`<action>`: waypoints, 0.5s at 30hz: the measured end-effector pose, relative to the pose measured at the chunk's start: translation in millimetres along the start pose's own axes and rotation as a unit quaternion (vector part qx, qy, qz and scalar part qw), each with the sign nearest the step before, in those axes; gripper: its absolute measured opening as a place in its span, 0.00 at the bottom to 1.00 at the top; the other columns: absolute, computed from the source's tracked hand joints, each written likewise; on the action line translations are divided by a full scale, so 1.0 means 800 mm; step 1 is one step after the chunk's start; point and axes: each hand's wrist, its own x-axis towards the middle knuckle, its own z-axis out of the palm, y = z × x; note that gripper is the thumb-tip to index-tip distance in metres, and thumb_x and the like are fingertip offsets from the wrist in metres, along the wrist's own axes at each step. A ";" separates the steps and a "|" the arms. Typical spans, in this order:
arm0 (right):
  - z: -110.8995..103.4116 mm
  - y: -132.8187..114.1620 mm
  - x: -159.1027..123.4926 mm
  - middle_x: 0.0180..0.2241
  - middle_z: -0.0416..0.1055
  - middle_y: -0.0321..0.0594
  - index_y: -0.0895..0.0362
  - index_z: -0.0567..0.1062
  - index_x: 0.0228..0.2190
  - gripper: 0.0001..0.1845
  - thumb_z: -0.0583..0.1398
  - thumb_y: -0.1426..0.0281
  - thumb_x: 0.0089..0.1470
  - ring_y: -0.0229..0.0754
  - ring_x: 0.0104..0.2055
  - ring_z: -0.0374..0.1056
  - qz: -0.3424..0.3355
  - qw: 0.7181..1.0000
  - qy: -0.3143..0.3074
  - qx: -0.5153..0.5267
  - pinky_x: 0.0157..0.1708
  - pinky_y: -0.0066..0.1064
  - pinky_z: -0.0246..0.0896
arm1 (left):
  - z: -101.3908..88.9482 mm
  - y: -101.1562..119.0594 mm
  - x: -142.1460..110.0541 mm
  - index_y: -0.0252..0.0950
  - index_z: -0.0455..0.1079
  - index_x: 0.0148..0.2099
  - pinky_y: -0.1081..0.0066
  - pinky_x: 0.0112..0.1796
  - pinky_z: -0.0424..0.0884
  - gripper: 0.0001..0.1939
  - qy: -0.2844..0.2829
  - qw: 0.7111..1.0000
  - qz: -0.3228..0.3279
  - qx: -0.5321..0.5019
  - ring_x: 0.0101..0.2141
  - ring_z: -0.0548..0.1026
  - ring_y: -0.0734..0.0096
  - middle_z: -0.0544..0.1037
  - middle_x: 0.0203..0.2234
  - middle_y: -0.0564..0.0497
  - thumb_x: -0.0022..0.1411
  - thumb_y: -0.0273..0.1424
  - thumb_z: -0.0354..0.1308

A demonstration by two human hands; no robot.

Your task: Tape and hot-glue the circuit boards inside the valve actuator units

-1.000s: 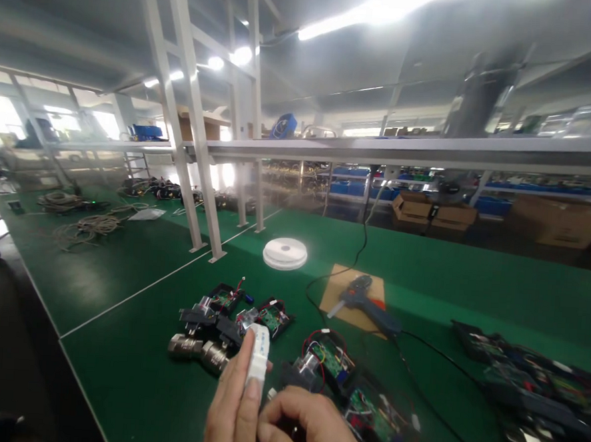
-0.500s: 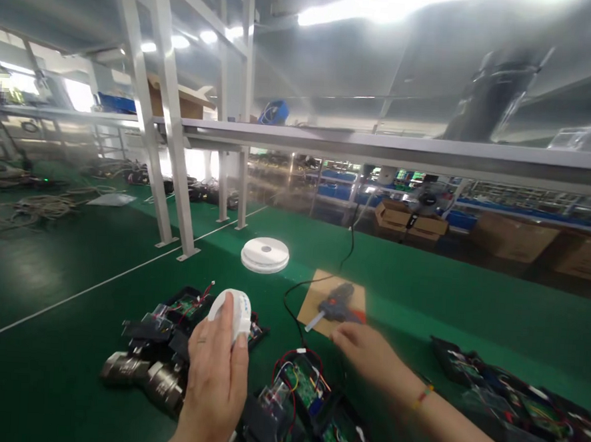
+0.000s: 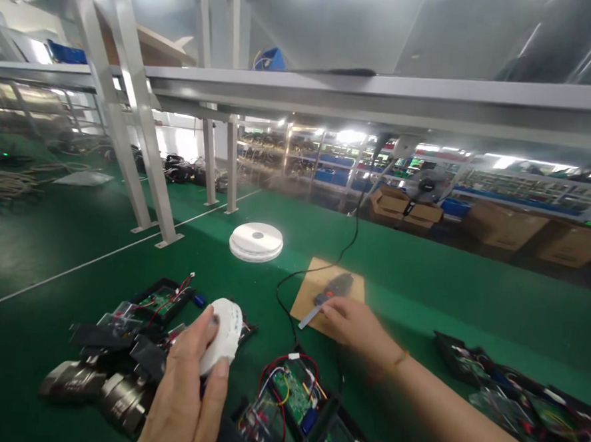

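Observation:
My left hand (image 3: 185, 381) grips a roll of white tape (image 3: 225, 333), thumb and fingers around its near side, the flat face tilted up. My right hand (image 3: 352, 321) has its fingertips pinched together over the front of a dark glue gun (image 3: 339, 287); whether anything small is between them cannot be seen. The gun lies on a square of tan cardboard (image 3: 317, 272), a pale strip (image 3: 309, 316) sticking out beside my fingertips. Below my hands is an opened black housing with a green circuit board (image 3: 290, 387) and coloured wires.
A larger white reel (image 3: 255, 242) lies flat farther back. To the left are metal valve fittings (image 3: 124, 397) and another opened circuit housing (image 3: 163, 299). More wired housings (image 3: 529, 402) lie at right. A black cable (image 3: 349, 241) crosses the green bench; metal posts (image 3: 144, 152) carry a shelf.
My left hand, holding the tape roll, has moved left and down in view and tilted the roll. My right hand has shifted slightly up-left, over the glue gun. The camera has tipped downward.

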 end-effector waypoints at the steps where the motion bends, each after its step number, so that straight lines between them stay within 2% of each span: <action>1: 0.000 0.003 0.001 0.42 0.71 0.35 0.56 0.78 0.41 0.22 0.49 0.59 0.63 0.26 0.41 0.63 0.002 1.000 -0.001 -0.007 0.43 0.19 0.48 | 0.000 0.000 -0.001 0.39 0.45 0.70 0.82 0.57 0.67 0.31 -0.006 1.000 -0.014 -0.015 0.58 0.68 0.84 0.67 0.59 0.52 0.68 0.36 0.46; 4: 0.001 0.012 0.004 0.40 0.71 0.34 0.56 0.78 0.38 0.22 0.48 0.59 0.63 0.25 0.40 0.61 0.005 1.000 -0.008 -0.029 0.42 0.19 0.47 | -0.001 -0.003 0.000 0.34 0.50 0.68 0.86 0.57 0.67 0.31 0.002 1.000 0.006 -0.028 0.58 0.69 0.85 0.67 0.59 0.48 0.67 0.38 0.49; 7: 0.004 0.022 0.006 0.43 0.70 0.32 0.54 0.77 0.39 0.21 0.48 0.58 0.64 0.25 0.42 0.61 0.005 0.999 -0.008 -0.053 0.44 0.20 0.48 | -0.002 -0.004 0.003 0.32 0.49 0.68 0.88 0.56 0.67 0.32 0.013 0.999 0.031 -0.032 0.55 0.71 0.87 0.72 0.54 0.48 0.66 0.37 0.51; 12: 0.007 0.044 0.004 0.47 0.66 0.35 0.54 0.75 0.43 0.19 0.49 0.59 0.64 0.31 0.49 0.58 0.005 0.995 0.032 -0.099 0.54 0.27 0.50 | 0.000 0.001 0.002 0.33 0.47 0.69 0.88 0.59 0.65 0.32 -0.010 0.999 -0.019 -0.048 0.57 0.70 0.89 0.71 0.56 0.49 0.67 0.36 0.50; 15: 0.010 0.058 -0.001 0.51 0.63 0.39 0.54 0.72 0.49 0.22 0.52 0.55 0.62 0.36 0.54 0.55 0.004 0.990 0.054 -0.130 0.59 0.33 0.49 | 0.002 -0.007 0.002 0.34 0.42 0.71 0.89 0.59 0.65 0.36 -0.005 0.999 0.012 -0.046 0.57 0.70 0.90 0.73 0.54 0.51 0.66 0.35 0.52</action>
